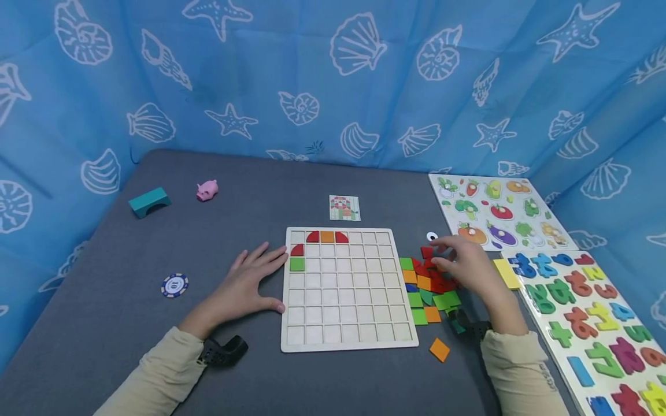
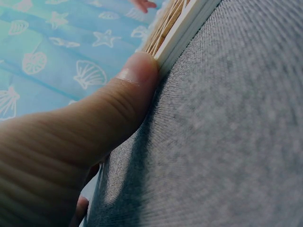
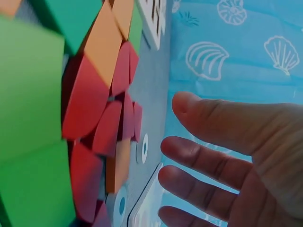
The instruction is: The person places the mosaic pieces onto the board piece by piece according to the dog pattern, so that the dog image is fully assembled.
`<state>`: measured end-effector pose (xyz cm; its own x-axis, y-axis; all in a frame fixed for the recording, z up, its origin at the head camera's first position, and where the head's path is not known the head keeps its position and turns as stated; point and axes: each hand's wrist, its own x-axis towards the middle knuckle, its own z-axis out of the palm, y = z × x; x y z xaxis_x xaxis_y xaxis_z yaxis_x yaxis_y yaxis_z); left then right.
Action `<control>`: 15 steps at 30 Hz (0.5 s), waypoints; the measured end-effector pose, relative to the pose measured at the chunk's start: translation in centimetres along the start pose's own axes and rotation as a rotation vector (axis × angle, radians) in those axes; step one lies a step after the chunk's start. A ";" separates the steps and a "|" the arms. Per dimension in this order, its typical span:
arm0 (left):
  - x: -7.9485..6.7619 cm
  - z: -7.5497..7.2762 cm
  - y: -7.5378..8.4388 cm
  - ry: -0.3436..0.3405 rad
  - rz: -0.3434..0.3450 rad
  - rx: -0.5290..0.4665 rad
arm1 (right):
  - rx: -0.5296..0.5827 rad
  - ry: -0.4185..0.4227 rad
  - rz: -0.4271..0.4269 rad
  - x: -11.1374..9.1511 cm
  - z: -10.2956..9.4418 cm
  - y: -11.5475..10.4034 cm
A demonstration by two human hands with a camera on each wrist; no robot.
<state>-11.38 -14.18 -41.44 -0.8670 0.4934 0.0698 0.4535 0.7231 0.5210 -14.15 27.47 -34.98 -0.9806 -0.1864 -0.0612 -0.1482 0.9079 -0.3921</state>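
A white grid board (image 1: 343, 297) lies on the table. Its top row holds an orange square tile (image 1: 326, 237) between two red quarter-round tiles (image 1: 341, 237); the left column has another red quarter-round tile (image 1: 297, 250) above a green square tile (image 1: 297, 264). My left hand (image 1: 247, 283) spreads its fingers along the board's left edge, its thumb (image 2: 139, 71) touching the side in the left wrist view. Over a heap of loose tiles (image 1: 424, 283) hovers my right hand (image 1: 465, 263), fingers bent loosely, with nothing between them. Red tiles (image 3: 87, 99) lie close by in the right wrist view.
A small picture card (image 1: 344, 208) lies behind the board. To the right are a vegetable puzzle (image 1: 484, 202) and a number puzzle (image 1: 562, 332). On the left sit a teal block (image 1: 150, 202), a pink pig (image 1: 207, 190) and a poker chip (image 1: 174, 285). One orange tile (image 1: 439, 350) lies apart.
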 end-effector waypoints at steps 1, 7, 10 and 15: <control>0.0 0.0 0.0 -0.001 0.001 -0.001 | -0.004 -0.003 0.003 0.0 -0.1 0.1; 0.1 0.0 0.2 -0.004 -0.001 0.002 | -0.028 -0.033 0.016 0.2 -0.3 0.8; 0.0 -0.1 0.2 -0.002 -0.001 0.000 | -0.060 -0.045 0.014 0.2 -0.2 0.9; 0.0 -0.1 0.3 -0.008 -0.012 0.004 | -0.089 -0.073 0.015 0.4 0.0 0.9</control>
<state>-11.25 -14.00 -41.21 -0.8710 0.4880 0.0570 0.4436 0.7313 0.5181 -14.62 28.17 -35.36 -0.9712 -0.1969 -0.1344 -0.1479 0.9397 -0.3082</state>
